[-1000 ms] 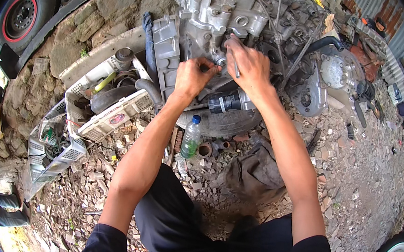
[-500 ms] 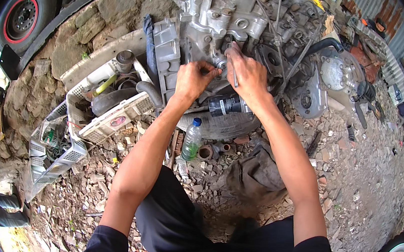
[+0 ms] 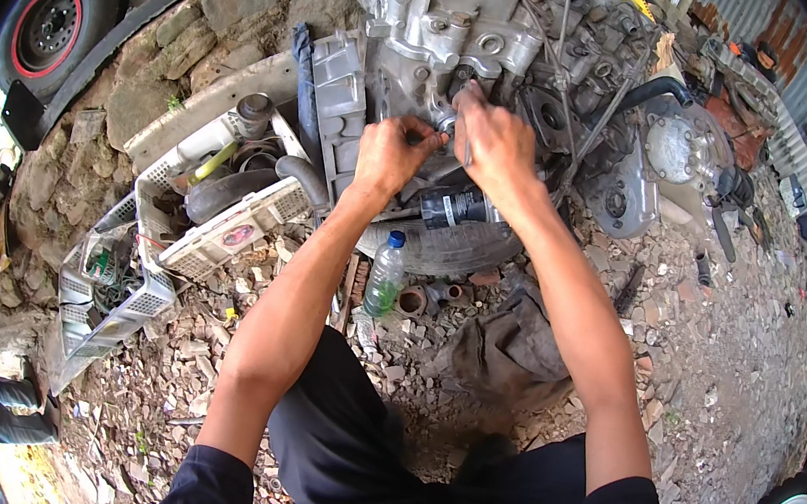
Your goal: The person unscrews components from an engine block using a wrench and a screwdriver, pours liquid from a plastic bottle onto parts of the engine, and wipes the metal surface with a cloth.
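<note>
A grey metal engine (image 3: pixel 412 36) stands ahead of me, and both my hands are at its lower front. My left hand (image 3: pixel 393 158) is closed in a pinch beside a round metal fitting (image 3: pixel 445 123); what its fingertips grip is too small to make out. Just right of it, my right hand (image 3: pixel 499 145) is closed around a slim metal tool (image 3: pixel 466 151), whose shank points down below the fingers. Its exact kind is hidden by the hand. Beneath my hands, a black oil filter (image 3: pixel 444 209) sticks out sideways above a tyre (image 3: pixel 444 247).
A clear bottle (image 3: pixel 384 280) with a blue cap stands on rubble, near a brown cloth (image 3: pixel 512 351). White plastic crates (image 3: pixel 224 240) with hoses and wires are at left. Engine parts (image 3: pixel 673 149) lie right. Another person's legs (image 3: pixel 1 409) show at far left.
The view has shifted slightly. My right hand has turned a little over its tool at the fitting; my left hand keeps its pinch in nearly the same place.
</note>
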The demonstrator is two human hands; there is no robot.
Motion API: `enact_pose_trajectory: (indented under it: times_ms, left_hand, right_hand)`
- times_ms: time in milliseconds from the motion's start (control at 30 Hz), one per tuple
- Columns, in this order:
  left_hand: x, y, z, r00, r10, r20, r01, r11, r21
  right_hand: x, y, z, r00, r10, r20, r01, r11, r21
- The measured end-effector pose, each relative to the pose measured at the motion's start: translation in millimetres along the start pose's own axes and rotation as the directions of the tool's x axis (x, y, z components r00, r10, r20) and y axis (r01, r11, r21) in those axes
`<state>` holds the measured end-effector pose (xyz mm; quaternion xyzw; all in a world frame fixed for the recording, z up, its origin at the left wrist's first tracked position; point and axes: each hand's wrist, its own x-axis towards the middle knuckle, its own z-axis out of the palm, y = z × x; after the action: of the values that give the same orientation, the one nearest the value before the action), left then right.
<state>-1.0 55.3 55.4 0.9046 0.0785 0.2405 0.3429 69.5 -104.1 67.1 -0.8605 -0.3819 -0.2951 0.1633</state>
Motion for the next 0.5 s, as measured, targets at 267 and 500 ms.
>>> enact_pose_trajectory:
  times_ms: [267, 500]
  left_hand:
    - [0, 1, -3, 0.998, -0.047, 0.033, 0.046, 0.999, 0.014]
    - [1, -2, 0, 0.999, -0.033, 0.027, 0.032, 0.999, 0.027]
  right_hand:
    - [5, -7, -19, 0.997, 0.076, -0.026, -0.069, 0.975, 0.209]
    - [-7, -3, 2, 0.987, 0.068, -0.143, -0.023, 0.954, 0.298]
